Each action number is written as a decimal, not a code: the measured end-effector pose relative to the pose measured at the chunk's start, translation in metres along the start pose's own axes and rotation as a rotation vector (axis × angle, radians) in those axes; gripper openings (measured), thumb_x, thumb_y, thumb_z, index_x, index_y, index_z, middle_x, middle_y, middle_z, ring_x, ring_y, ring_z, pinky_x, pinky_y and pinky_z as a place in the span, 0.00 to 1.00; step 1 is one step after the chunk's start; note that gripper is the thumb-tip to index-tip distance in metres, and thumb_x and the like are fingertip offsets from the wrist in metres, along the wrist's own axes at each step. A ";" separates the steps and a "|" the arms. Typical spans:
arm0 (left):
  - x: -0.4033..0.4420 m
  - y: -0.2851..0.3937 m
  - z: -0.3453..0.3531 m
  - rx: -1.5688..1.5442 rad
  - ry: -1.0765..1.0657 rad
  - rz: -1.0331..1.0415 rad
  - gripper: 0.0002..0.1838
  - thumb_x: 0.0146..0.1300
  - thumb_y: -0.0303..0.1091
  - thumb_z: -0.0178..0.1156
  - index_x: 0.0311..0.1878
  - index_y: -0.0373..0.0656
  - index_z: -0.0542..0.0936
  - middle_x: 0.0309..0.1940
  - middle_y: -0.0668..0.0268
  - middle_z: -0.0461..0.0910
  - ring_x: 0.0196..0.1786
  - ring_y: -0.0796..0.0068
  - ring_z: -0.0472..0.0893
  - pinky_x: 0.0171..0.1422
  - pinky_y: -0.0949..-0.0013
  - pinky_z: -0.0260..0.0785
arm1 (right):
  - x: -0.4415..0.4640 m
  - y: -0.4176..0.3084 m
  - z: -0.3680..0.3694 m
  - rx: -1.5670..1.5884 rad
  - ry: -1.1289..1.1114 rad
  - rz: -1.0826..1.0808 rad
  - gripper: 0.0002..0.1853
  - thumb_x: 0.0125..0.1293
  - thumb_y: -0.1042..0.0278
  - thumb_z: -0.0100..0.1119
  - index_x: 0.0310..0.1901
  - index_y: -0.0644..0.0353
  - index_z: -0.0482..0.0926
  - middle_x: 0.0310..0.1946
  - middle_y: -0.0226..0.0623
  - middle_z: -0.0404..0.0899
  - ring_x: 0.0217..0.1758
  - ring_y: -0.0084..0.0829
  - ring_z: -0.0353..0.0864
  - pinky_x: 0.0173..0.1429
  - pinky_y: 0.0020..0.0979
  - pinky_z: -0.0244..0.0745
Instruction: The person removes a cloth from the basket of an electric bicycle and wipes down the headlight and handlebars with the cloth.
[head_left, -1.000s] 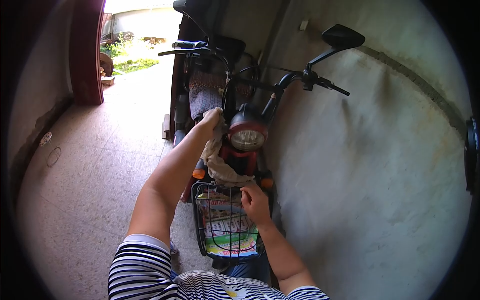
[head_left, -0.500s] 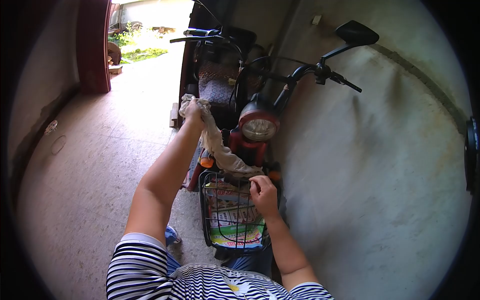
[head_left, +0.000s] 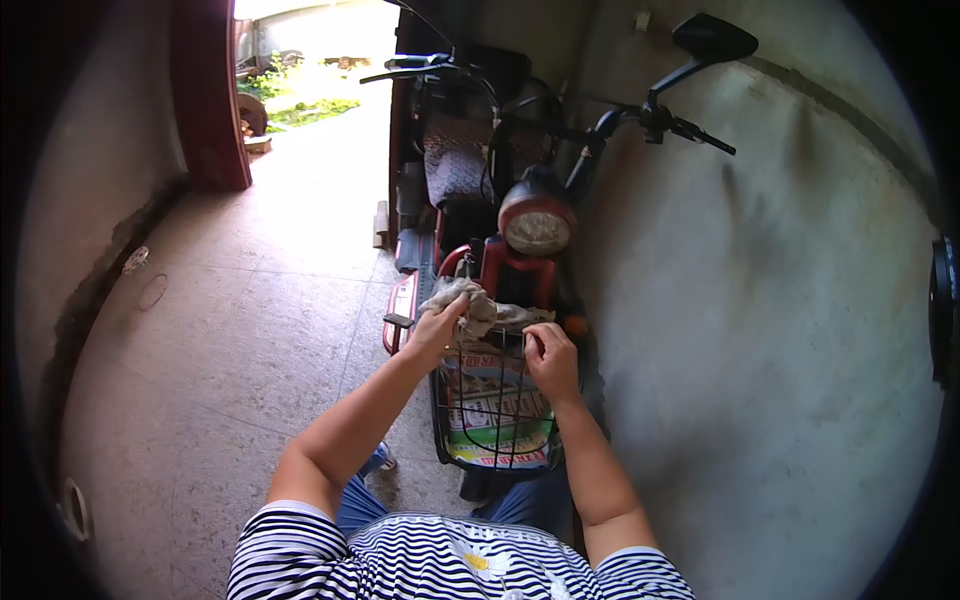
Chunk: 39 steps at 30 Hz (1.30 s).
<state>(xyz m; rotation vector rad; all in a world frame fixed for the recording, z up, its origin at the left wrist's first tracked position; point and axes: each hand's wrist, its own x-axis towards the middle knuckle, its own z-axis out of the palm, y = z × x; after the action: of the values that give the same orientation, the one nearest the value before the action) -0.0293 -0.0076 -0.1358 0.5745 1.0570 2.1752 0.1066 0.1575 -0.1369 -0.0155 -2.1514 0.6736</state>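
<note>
A crumpled, off-white cloth (head_left: 478,308) is bunched in my left hand (head_left: 440,328), whose fingers are closed round it. It lies over the rear edge of a black wire basket (head_left: 440,420), and its thinner end runs right towards my right hand (head_left: 553,362). That hand is closed at the basket's upper right side, just below the cloth's end. Whether it grips the wire or the cloth is hidden. Printed colourful sheets (head_left: 495,400) line the basket. Behind it stands a red electric vehicle's front panel (head_left: 515,275) with a round headlight (head_left: 537,228).
Handlebars with a black mirror (head_left: 715,38) rise above the headlight. A stained pale wall (head_left: 720,350) runs close along the right. Speckled floor (head_left: 240,330) extends left to a dark red door frame (head_left: 210,100) and a bright yard.
My left hand has come down and towards me, from beside the seat to the basket's rear edge. The cloth, stretched out before, is now bunched. My right hand stays at the basket.
</note>
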 end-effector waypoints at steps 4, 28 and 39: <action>-0.038 -0.010 0.012 0.570 -0.006 0.409 0.14 0.71 0.32 0.52 0.55 0.37 0.77 0.46 0.69 0.79 0.50 0.78 0.76 0.54 0.74 0.71 | 0.003 0.004 0.000 0.004 -0.001 -0.023 0.06 0.60 0.75 0.55 0.38 0.63 0.79 0.34 0.45 0.79 0.37 0.45 0.80 0.42 0.37 0.75; -0.010 -0.006 0.073 0.468 -0.545 -0.044 0.23 0.74 0.45 0.47 0.65 0.40 0.68 0.59 0.60 0.76 0.62 0.63 0.75 0.66 0.60 0.66 | 0.065 0.000 -0.137 1.205 0.364 0.463 0.16 0.67 0.65 0.60 0.52 0.65 0.77 0.46 0.38 0.81 0.49 0.30 0.82 0.53 0.33 0.79; 0.001 -0.054 0.057 1.650 -0.156 0.693 0.32 0.59 0.49 0.61 0.64 0.44 0.68 0.61 0.58 0.71 0.67 0.56 0.66 0.71 0.56 0.57 | 0.241 0.020 -0.061 -0.155 0.276 -0.111 0.13 0.62 0.63 0.57 0.40 0.65 0.81 0.40 0.54 0.80 0.44 0.54 0.79 0.49 0.44 0.75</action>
<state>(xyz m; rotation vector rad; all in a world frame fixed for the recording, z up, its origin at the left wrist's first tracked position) 0.0250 0.0489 -0.1464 1.9420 2.6985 1.1010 -0.0046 0.2610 0.0605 -0.0675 -1.9174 0.4128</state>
